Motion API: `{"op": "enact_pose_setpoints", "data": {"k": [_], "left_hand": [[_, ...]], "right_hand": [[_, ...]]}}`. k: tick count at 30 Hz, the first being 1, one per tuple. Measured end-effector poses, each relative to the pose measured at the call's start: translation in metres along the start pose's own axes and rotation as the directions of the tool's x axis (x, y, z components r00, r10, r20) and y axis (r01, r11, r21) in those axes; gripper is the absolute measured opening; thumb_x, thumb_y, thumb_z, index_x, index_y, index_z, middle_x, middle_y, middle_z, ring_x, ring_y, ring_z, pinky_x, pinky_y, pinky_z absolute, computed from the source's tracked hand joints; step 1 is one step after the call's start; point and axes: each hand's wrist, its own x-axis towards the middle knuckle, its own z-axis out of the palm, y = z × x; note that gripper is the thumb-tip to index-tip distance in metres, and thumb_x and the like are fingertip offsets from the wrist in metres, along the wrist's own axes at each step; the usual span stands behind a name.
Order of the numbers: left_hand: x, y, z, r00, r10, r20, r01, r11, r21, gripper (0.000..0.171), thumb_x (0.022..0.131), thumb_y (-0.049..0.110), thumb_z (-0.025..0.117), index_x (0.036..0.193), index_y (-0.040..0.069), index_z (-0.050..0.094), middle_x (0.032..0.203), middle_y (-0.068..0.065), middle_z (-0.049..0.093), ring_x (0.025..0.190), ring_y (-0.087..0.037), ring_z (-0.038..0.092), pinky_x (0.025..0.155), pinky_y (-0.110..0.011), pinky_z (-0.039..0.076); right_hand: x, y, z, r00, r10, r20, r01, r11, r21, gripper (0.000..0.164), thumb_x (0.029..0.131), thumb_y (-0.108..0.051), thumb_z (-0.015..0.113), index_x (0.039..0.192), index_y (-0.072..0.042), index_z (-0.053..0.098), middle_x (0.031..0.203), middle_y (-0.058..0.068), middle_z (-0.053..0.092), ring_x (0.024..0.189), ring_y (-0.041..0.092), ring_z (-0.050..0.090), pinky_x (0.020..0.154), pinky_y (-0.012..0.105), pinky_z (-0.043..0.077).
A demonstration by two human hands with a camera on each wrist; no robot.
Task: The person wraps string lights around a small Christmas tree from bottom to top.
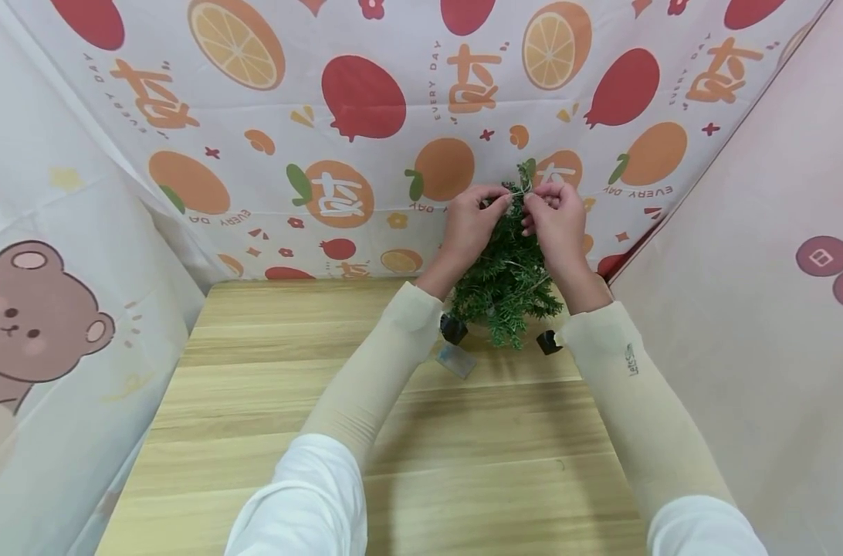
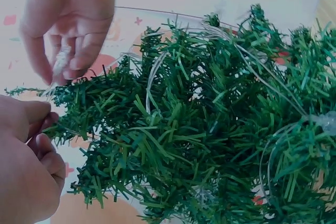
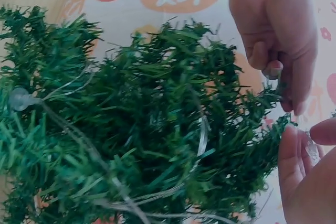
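Note:
A small artificial Christmas tree [image 1: 508, 289] with green needle-like branches stands at the back of the table. Thin clear wire of a string light [image 2: 270, 85] winds through its branches, with a clear bulb [image 3: 21, 99] lying on them. At the treetop my left hand [image 1: 472, 224] pinches the wire between thumb and index finger. Close beside it, my right hand [image 1: 562, 228] pinches the same wire. A clear bulb [image 2: 62, 64] hangs within the right hand's fingers. The exact contact at the fingertips is partly hidden by needles and fingers.
A small grey translucent box [image 1: 456, 361] lies on the wooden table [image 1: 275, 386] in front of the tree. Black pieces [image 1: 548, 342] show beside the sleeve cuffs. A fruit-print cloth [image 1: 366, 93] hangs right behind the tree, with pale cloths at both sides.

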Motion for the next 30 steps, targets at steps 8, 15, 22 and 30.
{"op": "enact_pose_setpoints", "data": {"k": [8, 15, 22, 30], "left_hand": [[-0.003, -0.002, -0.002, 1.000, 0.004, 0.012, -0.004, 1.000, 0.009, 0.017, 0.100, 0.023, 0.067, 0.106, 0.013, 0.078, 0.108, 0.001, 0.072, 0.085, -0.011, 0.060, 0.073, -0.023, 0.050], [-0.007, -0.008, -0.005, 1.000, -0.013, 0.023, 0.014, 0.999, -0.035, 0.019, 0.100, 0.028, 0.066, 0.111, 0.017, 0.077, 0.112, 0.004, 0.071, 0.083, -0.012, 0.061, 0.073, -0.026, 0.051], [-0.011, -0.008, -0.014, 0.998, 0.001, -0.062, -0.004, 0.999, -0.045, 0.024, 0.102, 0.029, 0.061, 0.117, 0.016, 0.075, 0.110, 0.001, 0.066, 0.076, -0.015, 0.053, 0.067, -0.028, 0.046], [-0.034, -0.010, -0.032, 0.998, -0.008, -0.064, -0.002, 0.990, -0.142, 0.028, 0.106, 0.023, 0.052, 0.122, 0.011, 0.071, 0.117, -0.004, 0.064, 0.088, -0.015, 0.055, 0.076, -0.027, 0.047]], "right_hand": [[-0.004, 0.020, -0.010, 0.993, -0.115, -0.020, 0.103, 0.945, -0.310, 0.025, 0.098, -0.035, 0.067, 0.103, -0.010, 0.071, 0.098, -0.005, 0.063, 0.083, 0.015, 0.059, 0.072, 0.025, 0.047], [-0.006, 0.027, -0.013, 0.983, -0.182, -0.017, 0.154, 0.878, -0.453, 0.031, 0.098, -0.041, 0.065, 0.107, -0.012, 0.074, 0.099, -0.005, 0.057, 0.086, 0.009, 0.051, 0.076, 0.028, 0.041], [-0.006, 0.026, -0.009, 0.975, -0.222, 0.019, 0.212, 0.900, -0.380, 0.033, 0.098, -0.040, 0.066, 0.112, -0.011, 0.073, 0.102, -0.005, 0.059, 0.091, 0.010, 0.054, 0.080, 0.028, 0.044], [-0.012, 0.024, -0.016, 0.986, -0.166, 0.002, 0.154, 0.910, -0.384, 0.037, 0.101, -0.040, 0.059, 0.120, -0.010, 0.072, 0.107, -0.004, 0.059, 0.098, 0.010, 0.053, 0.083, 0.029, 0.042]]}}
